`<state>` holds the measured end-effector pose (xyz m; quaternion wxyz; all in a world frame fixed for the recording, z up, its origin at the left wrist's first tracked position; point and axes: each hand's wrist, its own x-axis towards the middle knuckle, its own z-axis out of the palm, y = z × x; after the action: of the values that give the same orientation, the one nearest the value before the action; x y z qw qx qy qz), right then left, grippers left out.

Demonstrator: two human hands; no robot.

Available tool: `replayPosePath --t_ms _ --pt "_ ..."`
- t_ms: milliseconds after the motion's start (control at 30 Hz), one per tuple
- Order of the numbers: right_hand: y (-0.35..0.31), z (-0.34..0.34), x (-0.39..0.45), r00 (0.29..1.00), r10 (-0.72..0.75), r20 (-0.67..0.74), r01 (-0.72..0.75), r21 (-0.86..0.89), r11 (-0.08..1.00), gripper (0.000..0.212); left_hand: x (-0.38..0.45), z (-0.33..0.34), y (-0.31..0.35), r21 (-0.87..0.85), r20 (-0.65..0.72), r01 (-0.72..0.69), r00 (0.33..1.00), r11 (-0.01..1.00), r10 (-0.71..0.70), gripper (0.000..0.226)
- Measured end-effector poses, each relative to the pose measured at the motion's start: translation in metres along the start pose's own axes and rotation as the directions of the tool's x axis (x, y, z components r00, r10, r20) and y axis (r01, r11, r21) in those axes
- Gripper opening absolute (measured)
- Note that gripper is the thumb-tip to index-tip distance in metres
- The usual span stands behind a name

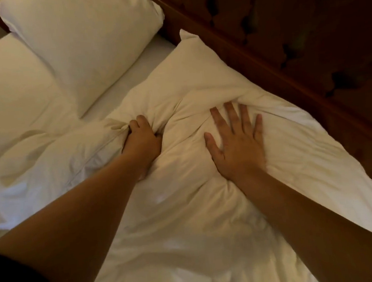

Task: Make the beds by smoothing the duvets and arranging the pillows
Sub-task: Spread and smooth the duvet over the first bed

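A cream pillow lies along the headboard, creased and dented in its middle. My left hand grips a bunched fold of this pillow's cover, fingers curled into the fabric. My right hand presses flat on the pillow with its fingers spread. A second cream pillow lies at the upper left, smooth and plump. The white duvet lies rumpled at the left and below my arms.
A dark carved wooden headboard runs diagonally from top centre to the right edge. A strip of bare white sheet shows between the two pillows. A folded duvet edge lies at the far left.
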<state>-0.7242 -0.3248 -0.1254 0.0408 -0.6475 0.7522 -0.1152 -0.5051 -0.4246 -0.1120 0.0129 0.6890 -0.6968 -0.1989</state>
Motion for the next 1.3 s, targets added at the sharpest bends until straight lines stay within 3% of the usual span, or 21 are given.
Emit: replayPosePath --t_ms 167,300,467,600,667,767,833,900,967,1067,1167,1300 --pt "-0.004 -0.008 -0.002 0.999 0.021 0.044 -0.02 -0.034 0.999 0.069 -0.014 -0.004 -0.006 0.062 0.052 -0.011 0.999 0.998 0.008 0.049" --pt "-0.005 -0.013 -0.002 0.997 0.021 0.068 -0.018 -0.032 0.999 0.07 -0.016 -0.01 0.003 -0.048 0.114 0.067 0.992 0.997 -0.061 0.039" --pt "-0.006 -0.013 -0.002 0.998 0.021 0.062 -0.02 -0.018 1.0 0.07 -0.011 0.006 -0.01 0.027 0.038 0.007 0.999 1.0 -0.008 0.04" --pt "-0.005 -0.021 -0.001 0.999 0.01 0.037 -0.013 0.061 0.998 0.069 0.0 0.003 -0.017 -0.073 0.012 -0.042 0.999 0.996 0.043 0.037" --pt "-0.005 -0.035 0.008 1.0 0.02 -0.014 -0.017 0.155 0.988 0.065 0.004 -0.01 -0.02 -0.125 -0.073 -0.116 0.992 0.985 0.107 0.029" --pt "-0.001 -0.063 0.039 0.964 0.048 -0.261 0.046 0.343 0.938 0.049 0.011 -0.038 -0.014 -0.092 -0.25 -0.158 0.959 0.983 0.13 0.018" --pt "0.002 -0.078 0.068 0.936 0.052 -0.347 0.051 0.281 0.958 0.047 0.021 -0.054 -0.006 -0.103 -0.329 -0.177 0.935 0.979 0.134 0.02" --pt "0.002 -0.088 0.098 0.974 0.016 -0.224 0.018 0.149 0.989 0.063 0.033 -0.069 0.001 -0.18 -0.405 -0.187 0.909 0.966 0.1 0.023" --pt "-0.001 -0.091 0.122 0.997 -0.029 0.066 0.023 0.093 0.995 0.074 0.047 -0.079 0.006 -0.287 -0.475 -0.188 0.879 0.939 0.031 0.023" --pt "-0.009 -0.086 0.137 0.939 -0.079 0.334 0.042 0.118 0.992 0.051 0.064 -0.085 0.015 -0.364 -0.53 -0.206 0.848 0.908 -0.02 0.024" --pt "-0.017 -0.073 0.135 0.921 -0.077 0.381 0.072 0.027 0.997 0.025 0.075 -0.078 0.026 -0.377 -0.493 -0.178 0.869 0.909 -0.034 0.027" --pt "-0.014 -0.069 0.136 0.986 -0.053 0.159 0.035 0.11 0.993 0.026 0.096 -0.082 0.032 -0.4 -0.463 -0.075 0.877 0.913 -0.131 0.025"
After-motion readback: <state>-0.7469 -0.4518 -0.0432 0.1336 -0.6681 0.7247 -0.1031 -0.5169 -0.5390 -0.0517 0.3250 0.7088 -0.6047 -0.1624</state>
